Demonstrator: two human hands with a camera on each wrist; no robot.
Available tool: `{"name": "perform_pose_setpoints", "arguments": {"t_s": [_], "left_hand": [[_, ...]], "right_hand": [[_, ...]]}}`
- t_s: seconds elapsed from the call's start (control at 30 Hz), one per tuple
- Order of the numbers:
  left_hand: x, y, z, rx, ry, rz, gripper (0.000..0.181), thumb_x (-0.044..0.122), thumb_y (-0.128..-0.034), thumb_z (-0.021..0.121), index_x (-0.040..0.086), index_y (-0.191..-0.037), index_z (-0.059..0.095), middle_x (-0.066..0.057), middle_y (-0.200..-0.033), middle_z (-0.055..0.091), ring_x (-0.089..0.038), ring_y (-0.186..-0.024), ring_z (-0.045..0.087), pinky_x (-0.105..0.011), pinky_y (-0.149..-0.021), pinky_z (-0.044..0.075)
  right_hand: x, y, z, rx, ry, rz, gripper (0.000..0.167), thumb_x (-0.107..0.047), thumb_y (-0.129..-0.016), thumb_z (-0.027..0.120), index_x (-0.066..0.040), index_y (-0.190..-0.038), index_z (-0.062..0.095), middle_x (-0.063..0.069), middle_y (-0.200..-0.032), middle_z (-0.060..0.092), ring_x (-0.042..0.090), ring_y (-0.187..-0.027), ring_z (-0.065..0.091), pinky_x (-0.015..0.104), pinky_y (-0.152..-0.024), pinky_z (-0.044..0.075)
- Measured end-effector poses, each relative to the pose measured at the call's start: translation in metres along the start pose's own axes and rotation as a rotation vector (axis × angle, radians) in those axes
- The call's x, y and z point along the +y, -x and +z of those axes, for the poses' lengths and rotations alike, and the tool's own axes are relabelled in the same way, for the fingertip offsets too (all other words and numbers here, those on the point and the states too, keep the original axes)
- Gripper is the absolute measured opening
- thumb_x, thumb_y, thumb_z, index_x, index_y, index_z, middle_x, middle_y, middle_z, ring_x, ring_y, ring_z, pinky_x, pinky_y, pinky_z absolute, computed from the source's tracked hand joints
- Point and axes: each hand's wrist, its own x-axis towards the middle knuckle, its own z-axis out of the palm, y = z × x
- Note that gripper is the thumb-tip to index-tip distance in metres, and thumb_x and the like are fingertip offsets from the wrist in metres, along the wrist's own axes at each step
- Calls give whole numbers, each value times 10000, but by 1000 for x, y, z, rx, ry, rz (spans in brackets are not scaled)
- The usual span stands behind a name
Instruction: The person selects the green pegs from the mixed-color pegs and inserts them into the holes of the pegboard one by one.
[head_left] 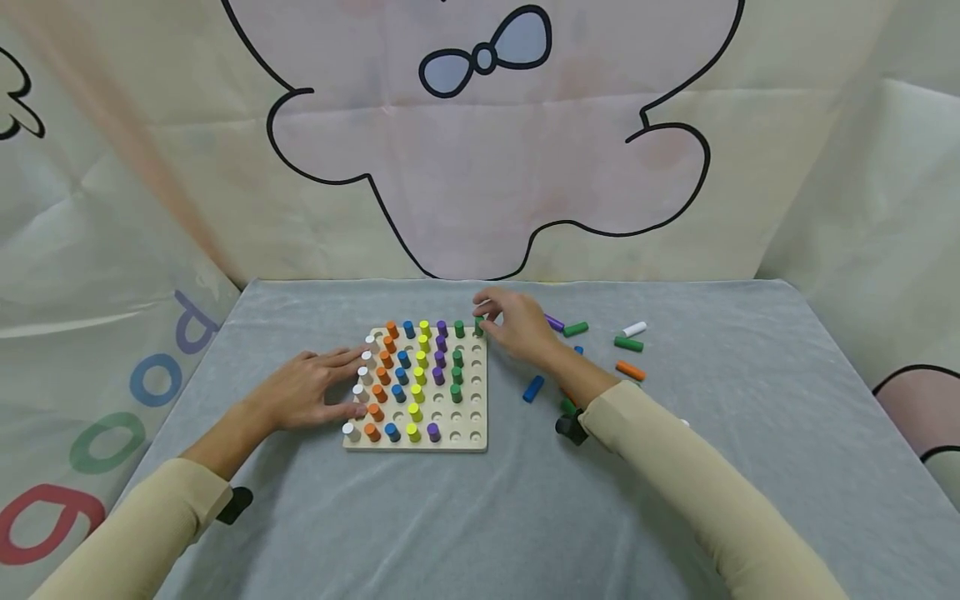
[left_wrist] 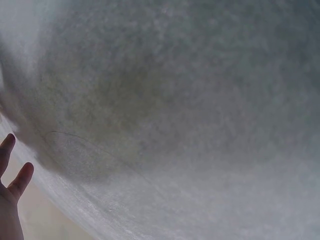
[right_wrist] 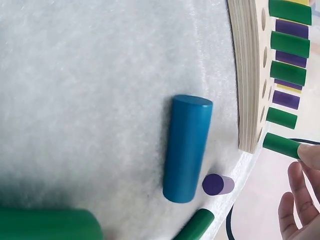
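A wooden pegboard (head_left: 454,443) holds columns of white, orange, blue, yellow, purple and green pegs. My left hand (head_left: 311,390) rests at its left edge, fingers stretched out beside the white pegs; in the left wrist view only some fingers (left_wrist: 17,182) show at the lower left. At the board's far right corner, my right hand (head_left: 516,323) pinches a green peg (right_wrist: 281,145) by its top between thumb and finger. That peg stands at the corner hole; whether it is fully seated I cannot tell.
Loose pegs lie right of the board, among them a blue peg (head_left: 533,388), an orange peg (head_left: 630,370), a white peg (head_left: 634,329) and several green ones, some near my right forearm. A grey cloth (head_left: 525,517) covers the table; a printed curtain (head_left: 480,167) hangs behind.
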Motion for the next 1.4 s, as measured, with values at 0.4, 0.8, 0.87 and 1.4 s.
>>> {"name": "perform_pose_setpoints", "arguments": {"t_s": [0.4,0.8,0.87,1.4], "left_hand": [[5,0,-3,-3,-19,-4,824,673,-892,563,69,-1451,516,-105,-1551,410,-326,-1360,468,-573,-972,434],[4,-1,-2,-12,-15,-13,834,687,-888,554,77,-1456,512,-93,-1561,396,-342,-1374,449,-583,-976,432],[3,0,-1,-15,-14,-17,835,691,-888,550,82,-1459,510,-90,-1563,393,-347,-1376,444,-583,-980,429],[1,-1,-3,-3,-1,-2,836,695,-877,568,85,-1447,527,-105,-1544,420,-357,-1370,450,-609,-970,423]], "right_hand": [[1,0,5,-8,-16,19,293,-38,-925,681,-29,-1216,649,57,-1050,753,205,-930,670,449,-871,487],[0,-3,8,-18,-1,10,290,-43,-918,695,-24,-1203,652,47,-1036,756,197,-910,676,410,-847,506],[0,-3,9,-22,10,14,296,-46,-914,700,-31,-1206,650,45,-1037,756,192,-909,677,403,-845,507],[24,15,-32,-104,83,69,390,-117,-921,714,-67,-1295,618,62,-1151,723,211,-967,656,404,-800,514]]}}
